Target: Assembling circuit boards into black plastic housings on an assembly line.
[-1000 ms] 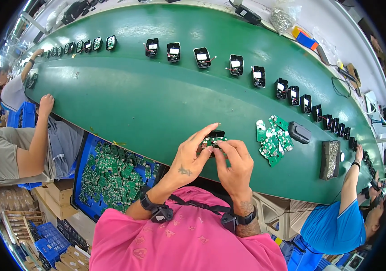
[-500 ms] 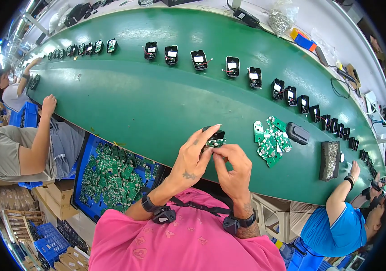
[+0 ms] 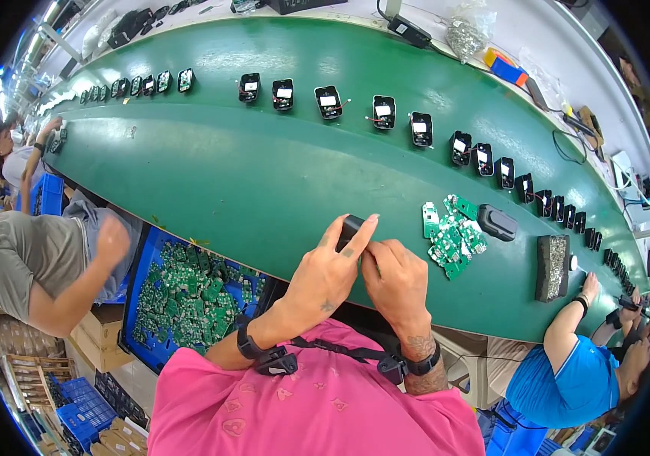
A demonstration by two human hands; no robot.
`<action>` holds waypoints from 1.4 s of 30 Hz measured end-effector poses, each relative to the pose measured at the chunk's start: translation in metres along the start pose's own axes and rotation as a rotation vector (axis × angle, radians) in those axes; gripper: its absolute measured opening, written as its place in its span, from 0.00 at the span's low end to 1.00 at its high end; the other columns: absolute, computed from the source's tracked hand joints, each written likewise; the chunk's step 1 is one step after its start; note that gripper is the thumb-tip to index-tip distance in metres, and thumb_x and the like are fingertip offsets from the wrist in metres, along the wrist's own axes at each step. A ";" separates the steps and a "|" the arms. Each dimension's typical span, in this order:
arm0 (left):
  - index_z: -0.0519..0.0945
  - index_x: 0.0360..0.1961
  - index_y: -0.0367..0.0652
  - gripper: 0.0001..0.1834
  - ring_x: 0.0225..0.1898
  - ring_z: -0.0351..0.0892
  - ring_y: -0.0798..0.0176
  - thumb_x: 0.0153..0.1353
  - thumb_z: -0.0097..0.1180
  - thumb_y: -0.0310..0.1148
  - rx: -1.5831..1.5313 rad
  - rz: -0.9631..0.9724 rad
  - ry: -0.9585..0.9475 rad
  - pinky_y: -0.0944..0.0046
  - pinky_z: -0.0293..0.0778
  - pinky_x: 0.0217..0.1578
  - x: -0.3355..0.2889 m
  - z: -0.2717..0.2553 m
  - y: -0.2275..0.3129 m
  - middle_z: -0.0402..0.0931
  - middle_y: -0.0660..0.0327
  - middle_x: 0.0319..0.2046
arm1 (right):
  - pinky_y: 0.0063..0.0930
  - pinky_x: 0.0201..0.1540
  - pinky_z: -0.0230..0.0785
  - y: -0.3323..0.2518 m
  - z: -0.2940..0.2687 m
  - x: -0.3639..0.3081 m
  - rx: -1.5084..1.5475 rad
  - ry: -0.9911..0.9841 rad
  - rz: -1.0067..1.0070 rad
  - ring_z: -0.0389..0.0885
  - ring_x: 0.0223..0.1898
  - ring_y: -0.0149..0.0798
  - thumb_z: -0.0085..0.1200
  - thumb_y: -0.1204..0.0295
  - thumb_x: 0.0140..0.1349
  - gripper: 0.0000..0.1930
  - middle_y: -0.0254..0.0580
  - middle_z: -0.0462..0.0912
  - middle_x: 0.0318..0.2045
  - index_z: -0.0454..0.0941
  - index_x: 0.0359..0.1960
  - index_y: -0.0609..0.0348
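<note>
Both my hands meet over the near edge of the green belt (image 3: 264, 167). My left hand (image 3: 330, 267) and my right hand (image 3: 395, 283) together grip a small black housing (image 3: 350, 227), which sticks up between the fingertips. What is inside the housing is hidden by my fingers. A pile of small green circuit boards (image 3: 452, 234) lies on the belt just right of my hands, with a closed black housing (image 3: 497, 223) beside it.
A row of open black housings (image 3: 382, 112) runs along the far side of the belt. A blue bin of green circuit boards (image 3: 192, 292) stands at my lower left. A dark tray of small parts (image 3: 552, 257) lies to the right. Other people (image 3: 36, 258) work at both sides.
The green board seen between my fingers earlier is now out of sight behind the black housing. The row of housings on the belt has shifted left.
</note>
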State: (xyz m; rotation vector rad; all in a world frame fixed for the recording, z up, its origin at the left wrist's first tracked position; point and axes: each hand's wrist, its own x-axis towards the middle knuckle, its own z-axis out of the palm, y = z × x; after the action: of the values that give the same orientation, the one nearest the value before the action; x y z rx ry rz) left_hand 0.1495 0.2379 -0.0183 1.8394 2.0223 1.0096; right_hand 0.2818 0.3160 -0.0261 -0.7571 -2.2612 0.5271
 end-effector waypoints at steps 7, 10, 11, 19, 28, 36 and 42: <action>0.65 0.70 0.47 0.34 0.39 0.80 0.36 0.61 0.53 0.21 -0.091 -0.002 0.026 0.48 0.81 0.37 0.000 0.000 0.001 0.71 0.39 0.52 | 0.35 0.26 0.71 -0.005 -0.008 0.003 -0.063 0.019 -0.081 0.79 0.24 0.43 0.63 0.79 0.52 0.06 0.40 0.78 0.25 0.78 0.30 0.60; 0.70 0.67 0.44 0.30 0.41 0.80 0.41 0.62 0.54 0.21 -0.178 -0.035 0.074 0.55 0.78 0.41 0.004 -0.005 0.004 0.75 0.45 0.49 | 0.32 0.26 0.71 -0.006 -0.009 -0.001 -0.006 0.047 -0.047 0.79 0.23 0.41 0.62 0.81 0.51 0.07 0.40 0.78 0.25 0.77 0.29 0.60; 0.70 0.67 0.43 0.30 0.40 0.81 0.48 0.62 0.54 0.20 -0.254 -0.091 0.050 0.58 0.78 0.39 0.004 -0.006 0.004 0.76 0.46 0.49 | 0.31 0.25 0.70 -0.006 -0.009 -0.002 0.049 0.058 -0.015 0.79 0.23 0.39 0.62 0.81 0.51 0.07 0.39 0.78 0.25 0.76 0.29 0.60; 0.70 0.65 0.37 0.27 0.46 0.80 0.69 0.64 0.52 0.19 -0.698 -0.366 -0.039 0.67 0.78 0.44 0.004 -0.013 0.013 0.77 0.54 0.54 | 0.22 0.31 0.74 -0.009 -0.012 -0.017 0.477 0.081 0.242 0.80 0.28 0.30 0.62 0.83 0.55 0.07 0.40 0.79 0.29 0.76 0.33 0.64; 0.67 0.67 0.35 0.27 0.56 0.74 0.67 0.66 0.51 0.19 -0.926 -0.319 0.083 0.67 0.73 0.55 0.001 -0.005 0.017 0.72 0.54 0.58 | 0.21 0.33 0.75 -0.001 -0.008 -0.024 0.712 0.147 0.190 0.80 0.32 0.28 0.67 0.82 0.56 0.15 0.43 0.82 0.39 0.83 0.47 0.66; 0.71 0.65 0.40 0.26 0.48 0.81 0.63 0.65 0.55 0.21 -0.741 -0.246 0.127 0.66 0.80 0.42 -0.002 0.002 0.028 0.75 0.51 0.56 | 0.19 0.31 0.72 -0.014 -0.008 -0.020 0.734 0.248 0.384 0.80 0.31 0.26 0.65 0.80 0.60 0.09 0.41 0.83 0.35 0.86 0.42 0.65; 0.73 0.64 0.43 0.28 0.52 0.80 0.40 0.61 0.56 0.19 -0.252 0.051 0.232 0.55 0.82 0.46 0.000 0.008 0.024 0.70 0.42 0.60 | 0.15 0.25 0.63 -0.024 -0.007 -0.012 0.955 0.362 0.571 0.74 0.26 0.21 0.61 0.81 0.64 0.03 0.34 0.81 0.32 0.83 0.37 0.69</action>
State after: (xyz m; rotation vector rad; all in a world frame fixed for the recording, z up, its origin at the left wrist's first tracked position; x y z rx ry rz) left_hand 0.1734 0.2402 -0.0090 1.7165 1.8691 1.4786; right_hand 0.2853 0.2914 -0.0142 -0.8610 -1.1953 1.4527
